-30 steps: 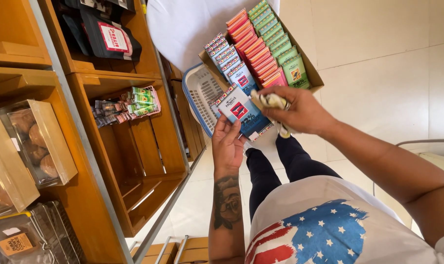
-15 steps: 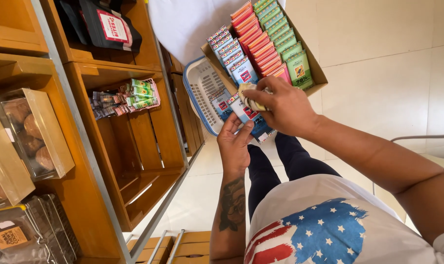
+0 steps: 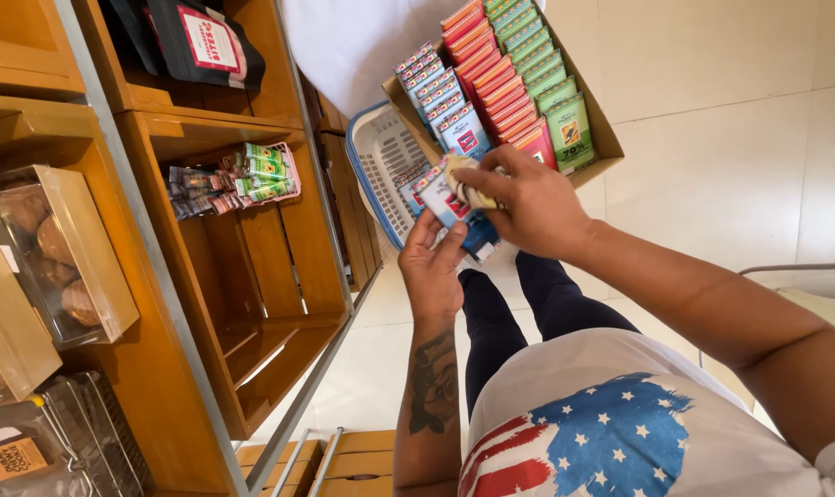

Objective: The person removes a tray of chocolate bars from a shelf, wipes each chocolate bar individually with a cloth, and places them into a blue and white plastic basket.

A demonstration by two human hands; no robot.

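You hold a blue flat packet (image 3: 449,207) in your left hand (image 3: 433,271), your right hand (image 3: 528,207) on top of it. Beyond lies a cardboard box (image 3: 594,120) with rows of blue, red and green bars (image 3: 500,78). On the shelf, green and pink sachets (image 3: 238,177) lie in a pile; above, a black pouch (image 3: 201,41) with a red label; left, clear boxes (image 3: 54,253) of cookies

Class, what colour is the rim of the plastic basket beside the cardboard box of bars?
Blue rim on a white basket, seen best in the head view.
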